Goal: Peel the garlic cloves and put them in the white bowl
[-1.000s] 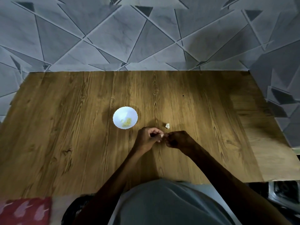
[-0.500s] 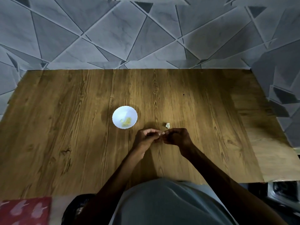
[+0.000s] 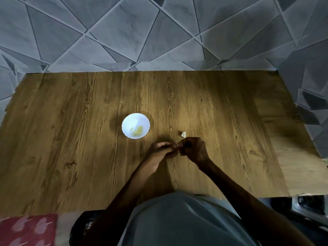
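Your two hands have barely moved in the last second. They stay fingertip to fingertip low over the brown wood-grain table (image 3: 71,139). Your right hand (image 3: 193,148) has crept a little farther up the table, so its knuckles now sit just beside the small white scrap (image 3: 183,134), where a clear gap showed a second ago. Your left hand (image 3: 162,150) keeps much the same spot. The round white bowl (image 3: 129,121) with its scalloped rim has not shifted, and neither has the scrap.

The fingers of both your hands are curled inward, and their tips meet on a small pale garlic clove (image 3: 176,146). The light is dim and the clove is tiny, so it only seems to be pinched from both sides. I cannot make out how much skin is left on it. It is held between your hands, nearer to you than the bowl and off to the bowl's right, well apart from it.

The bowl stands upright on the table, left of the scrap. Inside it, a little heap of pale yellow peeled cloves (image 3: 138,130) lies against the near right wall, with one smaller bit just to the left of the heap.

A red patterned cloth (image 3: 26,229) lies at the near left corner, off the table's edge.
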A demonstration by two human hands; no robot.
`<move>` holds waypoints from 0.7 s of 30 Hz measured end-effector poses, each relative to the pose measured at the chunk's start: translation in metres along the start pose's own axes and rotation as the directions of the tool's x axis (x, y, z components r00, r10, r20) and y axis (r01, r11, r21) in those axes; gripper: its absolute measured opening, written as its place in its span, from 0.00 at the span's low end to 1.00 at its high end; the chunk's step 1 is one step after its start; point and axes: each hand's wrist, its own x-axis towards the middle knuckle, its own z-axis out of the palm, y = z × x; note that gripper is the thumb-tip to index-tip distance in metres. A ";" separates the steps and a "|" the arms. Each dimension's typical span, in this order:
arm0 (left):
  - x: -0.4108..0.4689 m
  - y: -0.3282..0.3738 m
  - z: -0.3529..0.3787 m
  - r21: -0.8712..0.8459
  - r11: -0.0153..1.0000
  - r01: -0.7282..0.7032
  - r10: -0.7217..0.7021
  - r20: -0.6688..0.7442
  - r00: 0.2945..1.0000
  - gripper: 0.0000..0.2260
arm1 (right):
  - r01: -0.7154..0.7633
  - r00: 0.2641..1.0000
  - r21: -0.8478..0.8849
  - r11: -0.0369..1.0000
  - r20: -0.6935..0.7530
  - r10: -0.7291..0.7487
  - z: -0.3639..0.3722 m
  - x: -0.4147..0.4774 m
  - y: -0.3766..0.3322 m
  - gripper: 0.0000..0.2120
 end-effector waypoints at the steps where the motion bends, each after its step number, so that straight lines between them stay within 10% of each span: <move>1: 0.000 0.000 -0.002 -0.005 1.000 0.005 -0.005 0.023 1.000 0.08 | -0.068 0.997 0.080 0.995 0.034 0.065 -0.001 0.000 0.000 0.10; 9: -0.002 0.000 -0.005 -0.005 1.000 0.012 -0.012 0.071 0.997 0.07 | -0.390 0.921 0.427 0.816 0.183 0.344 -0.006 0.001 0.002 0.07; 16: -0.001 -0.001 0.004 -0.024 1.000 0.003 -0.005 -0.047 0.999 0.08 | -0.222 0.969 0.075 0.972 -0.095 0.229 -0.006 -0.008 -0.001 0.03; 21: 0.002 -0.004 0.009 -0.070 0.997 0.032 -0.041 -0.128 0.991 0.07 | -0.142 0.987 0.176 0.974 -0.054 0.154 -0.010 -0.014 -0.006 0.03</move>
